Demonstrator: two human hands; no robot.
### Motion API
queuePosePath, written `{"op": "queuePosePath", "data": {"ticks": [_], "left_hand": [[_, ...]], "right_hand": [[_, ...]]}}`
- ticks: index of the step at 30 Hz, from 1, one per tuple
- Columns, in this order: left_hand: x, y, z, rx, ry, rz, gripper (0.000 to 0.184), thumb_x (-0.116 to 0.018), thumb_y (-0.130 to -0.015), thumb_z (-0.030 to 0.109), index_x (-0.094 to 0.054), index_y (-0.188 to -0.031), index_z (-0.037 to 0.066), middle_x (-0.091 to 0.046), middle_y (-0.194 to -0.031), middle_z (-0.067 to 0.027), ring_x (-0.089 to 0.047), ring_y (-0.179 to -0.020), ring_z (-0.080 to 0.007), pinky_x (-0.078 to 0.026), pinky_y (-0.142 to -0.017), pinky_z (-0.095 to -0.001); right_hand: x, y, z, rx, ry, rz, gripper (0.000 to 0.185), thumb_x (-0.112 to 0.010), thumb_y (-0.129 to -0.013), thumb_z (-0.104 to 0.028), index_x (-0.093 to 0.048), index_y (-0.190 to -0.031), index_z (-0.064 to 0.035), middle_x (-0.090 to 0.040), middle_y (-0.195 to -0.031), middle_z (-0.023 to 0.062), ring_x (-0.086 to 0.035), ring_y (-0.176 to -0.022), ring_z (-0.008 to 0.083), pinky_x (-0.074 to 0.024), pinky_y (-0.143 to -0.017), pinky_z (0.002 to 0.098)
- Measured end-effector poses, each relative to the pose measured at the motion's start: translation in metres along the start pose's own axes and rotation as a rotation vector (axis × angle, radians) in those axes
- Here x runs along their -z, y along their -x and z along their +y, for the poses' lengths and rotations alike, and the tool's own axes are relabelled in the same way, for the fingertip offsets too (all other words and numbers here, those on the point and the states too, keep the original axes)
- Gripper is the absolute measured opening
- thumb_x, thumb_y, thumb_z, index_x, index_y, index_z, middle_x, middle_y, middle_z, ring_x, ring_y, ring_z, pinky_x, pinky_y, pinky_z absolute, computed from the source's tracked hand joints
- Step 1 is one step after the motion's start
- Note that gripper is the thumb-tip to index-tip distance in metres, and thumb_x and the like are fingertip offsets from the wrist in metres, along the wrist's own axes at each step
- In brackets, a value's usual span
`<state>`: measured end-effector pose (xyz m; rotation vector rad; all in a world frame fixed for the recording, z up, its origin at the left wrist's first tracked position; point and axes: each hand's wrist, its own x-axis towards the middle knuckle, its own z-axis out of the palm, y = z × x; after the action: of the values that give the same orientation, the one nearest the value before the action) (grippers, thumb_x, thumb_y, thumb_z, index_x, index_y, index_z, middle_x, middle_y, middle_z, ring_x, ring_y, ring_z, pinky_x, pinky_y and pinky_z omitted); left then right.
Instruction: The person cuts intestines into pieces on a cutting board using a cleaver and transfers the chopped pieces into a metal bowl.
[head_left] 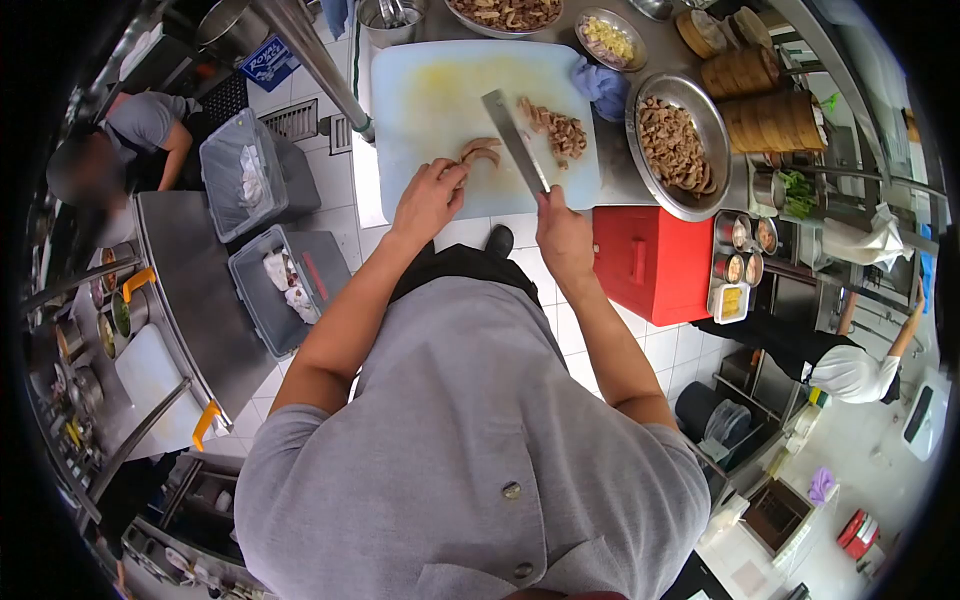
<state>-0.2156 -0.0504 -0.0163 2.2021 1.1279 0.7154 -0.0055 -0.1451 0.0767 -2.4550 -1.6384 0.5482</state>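
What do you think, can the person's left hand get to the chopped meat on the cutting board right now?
Probably not straight across: the knife, held in the right hand, sticks out between the left hand and the chopped meat. Going around the blade's tip looks possible, though.

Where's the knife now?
In the head view, the knife is in the right hand over the cutting board, between chopped meat on its right and larger pieces on its left.

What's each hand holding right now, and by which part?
Right hand: the knife, by its handle. Left hand: at the meat strips' left end; gripped or only touched, I can't tell.
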Motion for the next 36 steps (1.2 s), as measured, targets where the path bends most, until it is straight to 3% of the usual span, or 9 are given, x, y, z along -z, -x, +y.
{"op": "queuePosePath", "data": {"ticks": [3,9,13,23,25,26,30,33,36], "left_hand": [[0.0,0.0,0.001,-0.035,-0.086,0.026,0.037,-0.068,-0.081,0.001,-0.069,-0.117,0.01,-0.065,-0.111,-0.0107,-0.062,-0.096,-0.0346,-0.052,-0.086,-0.0458],[0.013,-0.01,0.0,0.066,-0.221,-0.073,0.033,-0.069,-0.08,0.003,-0.069,-0.111,0.012,-0.064,-0.11,-0.0083,-0.059,-0.106,-0.0341,-0.047,-0.092,-0.047],[0.013,-0.015,0.019,-0.017,-0.242,0.025,0.03,-0.07,-0.08,0.007,-0.069,-0.109,0.012,-0.061,-0.114,-0.007,-0.057,-0.11,-0.0331,-0.045,-0.094,-0.0477],[0.022,-0.017,-0.007,-0.093,-0.254,-0.115,0.014,-0.069,-0.082,0.006,-0.07,-0.095,0.011,-0.057,-0.111,-0.0067,-0.057,-0.104,-0.0305,-0.046,-0.089,-0.0466],[0.026,-0.011,-0.009,-0.095,-0.246,-0.128,0.014,-0.069,-0.082,0.005,-0.069,-0.095,0.01,-0.056,-0.111,-0.0068,-0.057,-0.103,-0.0303,-0.046,-0.087,-0.0459],[0.027,-0.009,-0.01,-0.091,-0.239,-0.127,0.017,-0.071,-0.081,0.005,-0.07,-0.097,0.011,-0.057,-0.111,-0.0065,-0.057,-0.103,-0.03,-0.046,-0.088,-0.0457],[0.025,-0.002,-0.012,-0.076,-0.201,-0.102,0.019,-0.073,-0.081,0.003,-0.071,-0.099,0.01,-0.058,-0.112,-0.0062,-0.059,-0.103,-0.0299,-0.047,-0.089,-0.0452],[0.028,0.0,-0.012,-0.076,-0.196,-0.057,0.018,-0.072,-0.081,0.003,-0.069,-0.098,0.009,-0.062,-0.109,-0.007,-0.06,-0.099,-0.0313,-0.048,-0.087,-0.0455],[0.034,0.003,-0.018,-0.051,-0.163,-0.013,0.018,-0.072,-0.081,0.002,-0.068,-0.098,0.007,-0.065,-0.103,-0.0086,-0.061,-0.093,-0.0333,-0.05,-0.083,-0.0456]], "right_hand": [[-0.017,-0.006,0.015,0.037,0.151,-0.14,0.024,-0.042,-0.11,-0.031,-0.049,-0.112,-0.0085,-0.071,-0.083,0.0271,-0.069,-0.082,0.0517,-0.0533,-0.075,0.0616],[-0.025,-0.018,0.042,-0.075,0.022,-0.013,0.029,-0.047,-0.109,-0.036,-0.051,-0.113,-0.0076,-0.071,-0.086,0.0293,-0.069,-0.085,0.0526,-0.0522,-0.077,0.063],[-0.024,-0.02,0.056,-0.141,-0.097,0.083,0.026,-0.049,-0.108,-0.033,-0.053,-0.114,-0.0078,-0.07,-0.086,0.032,-0.067,-0.086,0.0553,-0.0519,-0.078,0.0635],[-0.024,0.014,0.018,-0.01,-0.065,-0.01,0.023,-0.049,-0.109,-0.031,-0.05,-0.106,-0.0074,-0.07,-0.079,0.0271,-0.067,-0.077,0.0523,-0.0528,-0.068,0.0628],[-0.024,0.016,0.008,0.063,-0.138,0.043,0.023,-0.049,-0.109,-0.029,-0.049,-0.105,-0.0069,-0.07,-0.08,0.0247,-0.067,-0.075,0.0521,-0.0528,-0.067,0.0621],[-0.027,0.016,0.004,0.129,-0.119,0.162,0.021,-0.054,-0.108,-0.024,-0.05,-0.101,-0.0049,-0.064,-0.067,0.0259,-0.066,-0.068,0.049,-0.0502,-0.059,0.059],[-0.026,0.009,-0.005,0.105,-0.095,0.138,0.021,-0.052,-0.108,-0.025,-0.05,-0.104,-0.005,-0.066,-0.07,0.0268,-0.067,-0.07,0.049,-0.0518,-0.061,0.0592],[-0.035,-0.008,0.006,0.037,0.075,-0.023,0.021,-0.049,-0.109,-0.026,-0.05,-0.106,-0.0046,-0.067,-0.072,0.028,-0.068,-0.072,0.0498,-0.0533,-0.063,0.0599],[-0.024,-0.013,0.006,-0.001,0.058,-0.058,0.027,-0.044,-0.11,-0.034,-0.049,-0.113,-0.0083,-0.071,-0.081,0.0272,-0.07,-0.082,0.0519,-0.0543,-0.074,0.0624]]}}
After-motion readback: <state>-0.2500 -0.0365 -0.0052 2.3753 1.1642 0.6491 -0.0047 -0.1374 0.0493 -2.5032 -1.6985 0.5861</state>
